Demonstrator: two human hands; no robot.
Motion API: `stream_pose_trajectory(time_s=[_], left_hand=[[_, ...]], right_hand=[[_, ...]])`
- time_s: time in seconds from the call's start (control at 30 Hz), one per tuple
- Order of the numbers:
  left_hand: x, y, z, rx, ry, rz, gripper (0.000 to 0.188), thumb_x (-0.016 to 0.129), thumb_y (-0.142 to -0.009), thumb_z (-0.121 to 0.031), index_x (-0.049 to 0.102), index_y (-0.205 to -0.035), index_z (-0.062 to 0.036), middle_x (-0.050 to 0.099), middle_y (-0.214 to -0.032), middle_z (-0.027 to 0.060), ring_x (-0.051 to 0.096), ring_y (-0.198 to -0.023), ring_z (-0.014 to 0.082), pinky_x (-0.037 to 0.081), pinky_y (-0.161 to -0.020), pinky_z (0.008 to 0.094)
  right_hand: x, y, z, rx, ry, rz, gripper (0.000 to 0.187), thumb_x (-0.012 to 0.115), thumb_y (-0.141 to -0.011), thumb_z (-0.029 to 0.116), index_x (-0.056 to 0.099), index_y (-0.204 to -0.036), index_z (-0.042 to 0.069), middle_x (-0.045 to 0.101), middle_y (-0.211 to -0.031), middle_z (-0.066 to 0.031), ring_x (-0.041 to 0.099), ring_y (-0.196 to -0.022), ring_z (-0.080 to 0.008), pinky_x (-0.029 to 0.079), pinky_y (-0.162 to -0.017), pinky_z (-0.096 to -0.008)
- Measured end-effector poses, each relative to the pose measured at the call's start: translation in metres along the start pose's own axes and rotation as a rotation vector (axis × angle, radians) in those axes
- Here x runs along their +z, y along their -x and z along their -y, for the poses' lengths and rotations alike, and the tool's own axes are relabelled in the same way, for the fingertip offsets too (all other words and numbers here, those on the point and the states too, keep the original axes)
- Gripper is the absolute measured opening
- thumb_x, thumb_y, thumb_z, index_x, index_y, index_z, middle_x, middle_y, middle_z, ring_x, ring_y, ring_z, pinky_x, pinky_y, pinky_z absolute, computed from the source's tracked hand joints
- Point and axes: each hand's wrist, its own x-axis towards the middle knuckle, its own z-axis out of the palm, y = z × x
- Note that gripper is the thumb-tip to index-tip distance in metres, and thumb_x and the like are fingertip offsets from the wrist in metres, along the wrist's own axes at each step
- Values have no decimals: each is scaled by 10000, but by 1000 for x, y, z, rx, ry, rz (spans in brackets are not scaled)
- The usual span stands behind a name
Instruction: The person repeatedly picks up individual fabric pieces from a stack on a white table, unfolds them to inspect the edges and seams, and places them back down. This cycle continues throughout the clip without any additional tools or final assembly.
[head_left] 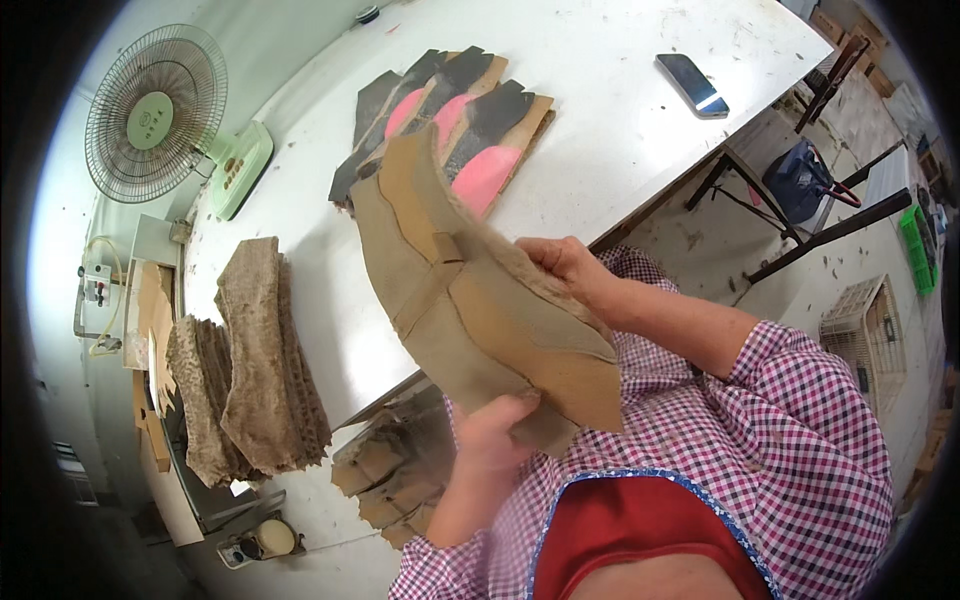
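Between my hands is a long sewn panel of tan and grey-beige suede (450, 270) with fur along its back edge. It slants across the front of the white table (590, 110), and its far end overlaps a stack of cut panels. My left hand (492, 430), slightly blurred, grips the near lower edge with the thumb on top. On the panel's right edge my right hand (560, 265) is closed, its fingertips partly hidden. That stack of black, pink and tan panels (485, 130) lies fanned out on the table.
Brown furry panels (265, 360) are stacked at the left, beside a second furry pile (200, 400). More pieces (390, 470) lie below the table edge. A green fan (155, 115) stands far left, a phone (692, 85) far right. A chair (830, 235) holds a dark bag (800, 180).
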Motion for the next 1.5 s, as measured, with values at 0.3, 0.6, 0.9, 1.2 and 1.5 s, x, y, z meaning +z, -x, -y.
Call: stream_pose_trajectory(time_s=[0.3,0.6,0.9,1.2,1.5], left_hand=[[-14,-14,0,101,-155,-48,611,459,-712,70,415,-1321,71,560,-1214,214,600,-1081,346,516,-923,441],[0,-23,8,53,-80,-60,584,439,-714,92,436,-1298,71,554,-1222,177,590,-1065,300,501,-920,402],[-14,-10,5,60,-255,-15,602,451,-703,105,431,-1303,63,542,-1230,173,572,-1095,288,491,-939,411],[-31,-15,16,154,-358,47,551,521,-744,64,468,-1292,42,577,-1207,157,585,-1094,267,487,-934,392],[-16,-25,7,35,34,-18,553,635,-829,-64,440,-1341,11,557,-1260,145,565,-1129,264,460,-967,387]], right_hand=[[-45,-21,15,99,430,-89,245,569,-941,215,633,-1030,-5,643,-952,-213,628,-857,-339,498,-766,-370],[-41,36,107,-357,768,-24,199,683,-806,69,623,-990,27,599,-933,-124,601,-856,-265,508,-744,-359],[-50,38,109,-40,421,163,213,758,-775,96,636,-917,-5,648,-836,-130,645,-749,-254,521,-651,-325],[-45,49,119,14,351,179,133,663,-848,75,581,-889,-21,620,-706,-161,639,-604,-242,481,-536,-351],[-41,47,104,-31,245,223,116,654,-846,49,568,-898,-7,600,-695,-129,600,-557,-230,458,-504,-328]])
